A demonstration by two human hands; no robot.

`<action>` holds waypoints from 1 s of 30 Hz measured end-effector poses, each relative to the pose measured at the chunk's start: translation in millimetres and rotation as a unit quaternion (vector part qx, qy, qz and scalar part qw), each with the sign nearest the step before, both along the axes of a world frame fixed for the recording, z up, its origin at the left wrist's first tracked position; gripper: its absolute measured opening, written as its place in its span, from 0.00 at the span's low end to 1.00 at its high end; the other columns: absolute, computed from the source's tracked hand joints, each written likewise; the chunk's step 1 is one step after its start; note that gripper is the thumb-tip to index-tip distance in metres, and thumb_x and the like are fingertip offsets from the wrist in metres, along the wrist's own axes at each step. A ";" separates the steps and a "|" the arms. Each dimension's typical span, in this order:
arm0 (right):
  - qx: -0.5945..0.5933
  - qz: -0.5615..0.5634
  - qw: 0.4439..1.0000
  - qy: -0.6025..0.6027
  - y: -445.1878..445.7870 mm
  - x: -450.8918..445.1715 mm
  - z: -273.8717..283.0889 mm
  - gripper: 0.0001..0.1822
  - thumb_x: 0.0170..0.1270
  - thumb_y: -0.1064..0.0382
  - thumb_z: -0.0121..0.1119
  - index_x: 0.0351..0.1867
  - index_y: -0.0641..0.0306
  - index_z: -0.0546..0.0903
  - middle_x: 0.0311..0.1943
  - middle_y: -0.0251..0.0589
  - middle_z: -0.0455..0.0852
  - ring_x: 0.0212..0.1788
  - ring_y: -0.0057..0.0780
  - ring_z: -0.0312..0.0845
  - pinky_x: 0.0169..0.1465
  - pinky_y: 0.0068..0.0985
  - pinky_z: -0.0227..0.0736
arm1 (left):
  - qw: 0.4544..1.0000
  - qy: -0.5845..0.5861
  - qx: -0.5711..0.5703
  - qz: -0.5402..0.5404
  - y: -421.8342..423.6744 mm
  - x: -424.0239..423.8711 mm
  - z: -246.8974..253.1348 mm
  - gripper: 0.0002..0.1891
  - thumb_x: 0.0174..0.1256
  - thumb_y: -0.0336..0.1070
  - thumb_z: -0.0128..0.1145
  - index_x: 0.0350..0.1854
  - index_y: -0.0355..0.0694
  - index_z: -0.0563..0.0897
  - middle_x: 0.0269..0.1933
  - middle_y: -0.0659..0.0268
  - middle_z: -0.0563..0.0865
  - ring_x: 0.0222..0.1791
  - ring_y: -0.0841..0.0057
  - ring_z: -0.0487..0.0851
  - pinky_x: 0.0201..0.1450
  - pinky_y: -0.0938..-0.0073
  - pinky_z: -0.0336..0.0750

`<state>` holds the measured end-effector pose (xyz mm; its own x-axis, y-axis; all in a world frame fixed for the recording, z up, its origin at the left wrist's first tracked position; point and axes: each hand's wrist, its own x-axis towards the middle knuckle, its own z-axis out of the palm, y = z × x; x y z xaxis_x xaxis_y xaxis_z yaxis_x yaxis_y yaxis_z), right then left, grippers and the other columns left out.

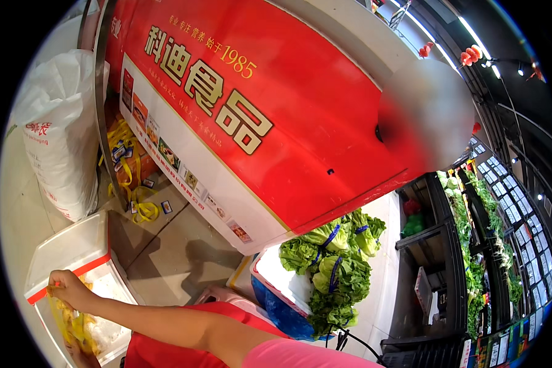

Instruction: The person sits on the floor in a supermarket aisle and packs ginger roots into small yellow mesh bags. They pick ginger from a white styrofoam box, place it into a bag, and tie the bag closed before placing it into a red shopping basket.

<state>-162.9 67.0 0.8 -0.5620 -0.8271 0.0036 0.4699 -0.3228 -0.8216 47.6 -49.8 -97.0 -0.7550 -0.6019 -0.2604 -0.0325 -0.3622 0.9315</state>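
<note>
My right hand [72,290] reaches over an open white foam box [69,241] with a red band along its edge. Its fingers pinch the top of a yellow strip [57,315]. Below it, my left hand [77,358] is low in the picture, partly hidden by the yellow material and cut by the view's rim. Between the hands lies a yellow bundle [89,338], partly wrapped or shiny; what it is made of is hard to tell. Whitish bits cover the inside of the box beside it.
Lettuce bunches [336,271] bound with blue tape lie on a white foam box [283,276]. Yellow strips with tags [142,211] litter the floor by a metal post [102,92]. Nearby stand a white woven sack [62,138], a red panelled cabinet [303,138] and vegetable shelves [474,257].
</note>
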 end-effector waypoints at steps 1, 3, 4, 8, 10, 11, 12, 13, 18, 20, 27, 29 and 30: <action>0.010 0.010 1.000 -0.006 -5.1 -2.7 -0.3 0.07 0.60 0.69 0.50 0.25 0.66 0.68 0.18 0.34 0.72 0.09 0.14 0.59 0.13 0.16 0.54 | 0.976 0.100 0.196 0.007 6.7 -1.1 10.2 0.21 0.64 0.32 0.46 0.59 0.34 0.64 0.60 0.57 0.68 0.57 0.65 0.69 0.60 0.66 0.63; 0.066 0.051 0.995 0.056 -7.4 0.9 -27.4 0.04 0.60 0.68 0.51 0.28 0.63 0.71 0.18 0.32 0.74 0.15 0.17 0.66 0.19 0.19 0.60 | 0.985 0.136 0.098 0.030 24.6 -1.7 11.9 0.21 0.66 0.38 0.45 0.59 0.36 0.65 0.59 0.59 0.69 0.56 0.67 0.71 0.58 0.67 0.65; 0.082 0.044 0.990 0.105 -16.9 9.3 -74.7 0.02 0.60 0.67 0.52 0.29 0.62 0.72 0.19 0.32 0.75 0.17 0.18 0.67 0.21 0.20 0.62 | 0.975 0.139 0.166 0.041 49.6 -20.6 32.0 0.22 0.66 0.41 0.45 0.59 0.36 0.66 0.58 0.59 0.71 0.55 0.68 0.72 0.57 0.68 0.66; 0.135 0.150 0.954 0.222 -46.1 80.3 -133.8 0.06 0.54 0.70 0.56 0.34 0.62 0.73 0.25 0.33 0.75 0.23 0.20 0.68 0.26 0.21 0.64 | 0.947 0.164 0.252 0.111 66.4 -42.7 72.2 0.24 0.67 0.49 0.45 0.59 0.39 0.68 0.55 0.60 0.74 0.53 0.71 0.73 0.56 0.71 0.68; 0.147 0.112 0.947 0.262 -17.2 88.9 -132.1 0.10 0.51 0.71 0.59 0.35 0.62 0.73 0.28 0.34 0.74 0.26 0.21 0.67 0.28 0.20 0.64 | 0.967 0.157 0.192 0.062 42.2 -46.5 47.6 0.25 0.67 0.50 0.43 0.61 0.40 0.66 0.58 0.60 0.72 0.56 0.71 0.71 0.58 0.70 0.66; 0.162 0.038 0.948 0.272 5.5 76.5 -107.0 0.12 0.49 0.72 0.60 0.36 0.62 0.72 0.30 0.35 0.73 0.27 0.21 0.66 0.29 0.20 0.64 | 0.970 0.162 0.172 0.056 38.9 -53.6 45.4 0.26 0.67 0.51 0.43 0.61 0.40 0.65 0.59 0.60 0.71 0.57 0.71 0.70 0.59 0.69 0.64; 0.165 -0.070 0.945 0.275 16.7 51.2 -75.6 0.15 0.47 0.73 0.61 0.37 0.63 0.72 0.31 0.35 0.72 0.28 0.22 0.66 0.31 0.20 0.64 | 0.968 0.190 0.155 0.053 31.5 -66.6 45.0 0.27 0.67 0.52 0.42 0.62 0.41 0.64 0.60 0.61 0.70 0.58 0.71 0.69 0.60 0.69 0.63; 0.152 -0.175 0.937 0.262 29.5 38.6 -44.4 0.17 0.46 0.74 0.62 0.38 0.63 0.72 0.33 0.35 0.72 0.30 0.22 0.66 0.32 0.20 0.63 | 0.969 0.213 0.122 0.039 27.2 -70.4 40.6 0.27 0.67 0.53 0.41 0.63 0.41 0.62 0.61 0.61 0.69 0.60 0.72 0.68 0.62 0.68 0.62; 0.060 -0.126 0.872 0.468 18.4 56.6 25.3 0.10 0.49 0.73 0.61 0.34 0.67 0.74 0.33 0.42 0.73 0.34 0.34 0.70 0.36 0.27 0.66 | 0.914 0.338 0.223 0.005 49.0 -103.6 119.9 0.33 0.65 0.59 0.37 0.70 0.57 0.44 0.69 0.58 0.51 0.67 0.59 0.54 0.67 0.61 0.51; 0.068 -0.131 0.868 0.475 8.7 61.5 9.6 0.04 0.52 0.74 0.56 0.29 0.68 0.75 0.29 0.43 0.75 0.33 0.36 0.71 0.36 0.28 0.67 | 0.924 0.332 0.192 0.016 40.9 -92.8 116.3 0.36 0.62 0.52 0.45 0.70 0.54 0.45 0.68 0.57 0.53 0.67 0.58 0.54 0.68 0.62 0.51; -0.036 -0.005 0.994 -0.104 17.5 52.8 26.6 0.06 0.68 0.63 0.46 0.36 0.64 0.68 0.26 0.33 0.71 0.26 0.15 0.61 0.29 0.14 0.59 | 0.985 0.163 -0.023 0.054 7.4 -57.1 114.6 0.42 0.49 0.23 0.52 0.69 0.48 0.49 0.60 0.59 0.62 0.62 0.68 0.64 0.61 0.71 0.65; -0.013 0.052 0.995 -0.089 17.2 62.0 29.1 0.06 0.68 0.63 0.46 0.36 0.64 0.68 0.27 0.33 0.71 0.25 0.15 0.62 0.29 0.14 0.59 | 0.973 0.042 -0.169 0.154 -1.5 -47.3 89.0 0.30 0.50 0.19 0.51 0.60 0.42 0.65 0.48 0.66 0.70 0.47 0.79 0.73 0.47 0.83 0.71; -0.022 0.117 0.990 -0.071 18.6 67.1 26.0 0.05 0.67 0.65 0.46 0.36 0.63 0.68 0.28 0.32 0.71 0.27 0.13 0.62 0.30 0.13 0.59 | 0.966 0.016 -0.172 0.190 -3.8 -44.9 84.2 0.26 0.50 0.21 0.53 0.56 0.40 0.69 0.46 0.67 0.71 0.44 0.80 0.74 0.44 0.85 0.70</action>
